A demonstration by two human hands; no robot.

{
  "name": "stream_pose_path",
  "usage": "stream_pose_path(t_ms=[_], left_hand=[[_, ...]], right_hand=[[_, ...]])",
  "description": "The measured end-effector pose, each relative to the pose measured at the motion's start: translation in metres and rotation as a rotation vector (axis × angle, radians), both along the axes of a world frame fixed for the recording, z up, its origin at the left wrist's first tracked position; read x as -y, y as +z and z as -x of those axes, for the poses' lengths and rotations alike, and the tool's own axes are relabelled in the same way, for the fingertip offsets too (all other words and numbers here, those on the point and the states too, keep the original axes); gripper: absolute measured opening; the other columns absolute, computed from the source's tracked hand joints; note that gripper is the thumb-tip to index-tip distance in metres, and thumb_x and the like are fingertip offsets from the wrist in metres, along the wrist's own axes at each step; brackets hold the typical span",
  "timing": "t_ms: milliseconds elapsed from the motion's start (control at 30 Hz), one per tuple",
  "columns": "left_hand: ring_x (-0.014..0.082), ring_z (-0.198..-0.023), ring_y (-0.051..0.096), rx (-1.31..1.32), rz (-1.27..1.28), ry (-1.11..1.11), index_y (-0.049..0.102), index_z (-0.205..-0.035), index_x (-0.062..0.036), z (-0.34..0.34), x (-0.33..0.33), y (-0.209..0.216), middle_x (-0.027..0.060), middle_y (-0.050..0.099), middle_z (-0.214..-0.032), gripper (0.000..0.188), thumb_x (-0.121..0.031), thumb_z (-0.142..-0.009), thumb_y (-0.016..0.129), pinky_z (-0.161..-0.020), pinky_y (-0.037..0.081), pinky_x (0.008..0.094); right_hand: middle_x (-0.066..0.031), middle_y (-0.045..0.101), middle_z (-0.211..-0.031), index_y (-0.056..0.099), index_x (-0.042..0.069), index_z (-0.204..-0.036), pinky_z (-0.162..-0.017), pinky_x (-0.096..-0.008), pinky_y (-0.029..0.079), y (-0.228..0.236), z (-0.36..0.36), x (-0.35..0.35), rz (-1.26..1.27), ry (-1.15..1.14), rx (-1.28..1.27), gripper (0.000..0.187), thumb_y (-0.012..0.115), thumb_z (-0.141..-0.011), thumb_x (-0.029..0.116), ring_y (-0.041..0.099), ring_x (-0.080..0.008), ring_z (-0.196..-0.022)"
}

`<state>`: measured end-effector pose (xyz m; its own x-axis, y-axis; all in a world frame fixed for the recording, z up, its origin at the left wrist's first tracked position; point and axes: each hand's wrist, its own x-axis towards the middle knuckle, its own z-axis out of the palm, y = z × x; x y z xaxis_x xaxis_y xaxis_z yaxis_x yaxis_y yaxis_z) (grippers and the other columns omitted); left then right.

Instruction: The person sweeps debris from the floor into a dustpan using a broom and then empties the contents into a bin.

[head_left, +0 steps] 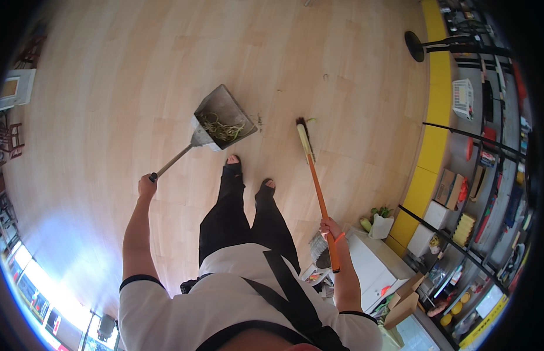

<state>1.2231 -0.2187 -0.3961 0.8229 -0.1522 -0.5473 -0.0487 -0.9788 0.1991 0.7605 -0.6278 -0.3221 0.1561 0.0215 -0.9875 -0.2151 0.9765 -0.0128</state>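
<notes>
My left hand (147, 185) is closed around the end of the long handle of a grey metal dustpan (239, 111). The pan rests on the floor just ahead of my feet and holds a tangle of green and yellowish plant scraps (222, 127). A few crumbs (259, 121) lie just off its right edge. In my right hand (331, 227) is the orange handle of a broom (317, 181), gripped near its upper end. Its dark bristles touch the floor to the right of the pan, beside a small green scrap (311, 120).
Pale wood-look floor (125, 76) spreads ahead. Crowded shelves (488, 175) line the right behind a yellow ledge (433, 143), with a black round-based stand (414, 47) before it. A white cabinet (371, 266) and leafy vegetables (377, 217) are near my right arm. Wooden chairs (11, 139) stand far left.
</notes>
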Motion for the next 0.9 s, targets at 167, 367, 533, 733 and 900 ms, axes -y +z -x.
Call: stream_pose_path(t_ms=[167,367,533,733,900], left_hand=[[0.0335,-0.063,0.05,0.001,0.116,-0.055,0.055,-0.066,-0.0029,0.007,0.057,0.016,0.0183,0.051,-0.063,0.019,-0.022,-0.065,0.052,-0.055,0.039,0.039],[0.0343,-0.063,0.049,0.017,0.071,-0.113,0.055,-0.064,-0.0031,0.031,0.134,0.034,0.0186,0.051,-0.062,0.023,-0.026,-0.066,0.05,-0.056,0.039,0.0398],[0.0339,-0.062,0.049,-0.009,-0.001,-0.112,0.054,-0.064,-0.0026,0.064,0.161,0.057,0.0182,0.051,-0.061,0.022,-0.024,-0.066,0.051,-0.054,0.039,0.0394],[0.0338,-0.061,0.049,-0.037,-0.143,0.007,0.054,-0.065,-0.0021,0.108,0.164,0.092,0.0183,0.051,-0.061,0.021,-0.023,-0.066,0.051,-0.054,0.039,0.0386],[0.0331,-0.061,0.049,-0.072,-0.221,0.107,0.054,-0.066,-0.0021,0.146,0.161,0.102,0.0183,0.051,-0.061,0.022,-0.024,-0.066,0.052,-0.054,0.038,0.038]], right_hand=[[0.0024,0.029,-0.044,0.032,0.008,-0.061,-0.026,-0.0145,0.023,0.021,0.012,0.047,0.025,0.036,0.073,0.016,0.043,-0.067,-0.002,0.029,-0.0034,-0.033],[0.0011,0.033,-0.042,0.034,0.007,-0.053,-0.026,-0.017,0.026,-0.011,-0.019,0.157,0.261,0.296,0.099,0.017,0.044,-0.067,0.004,0.032,-0.0053,-0.032],[0.0012,0.033,-0.043,0.034,0.007,-0.054,-0.029,-0.0177,0.028,-0.07,-0.078,0.279,0.276,0.271,0.127,0.016,0.044,-0.066,0.006,0.033,-0.0059,-0.033],[0.0001,0.033,-0.045,0.033,0.007,-0.056,-0.031,-0.0194,0.029,-0.13,-0.166,0.32,0.445,0.384,0.041,0.014,0.041,-0.067,0.004,0.033,-0.0079,-0.036],[-0.0041,0.037,-0.045,0.034,0.002,-0.068,-0.032,-0.0238,0.031,-0.159,-0.178,0.268,0.524,0.853,0.014,0.008,0.041,-0.067,0.006,0.039,-0.013,-0.036]])
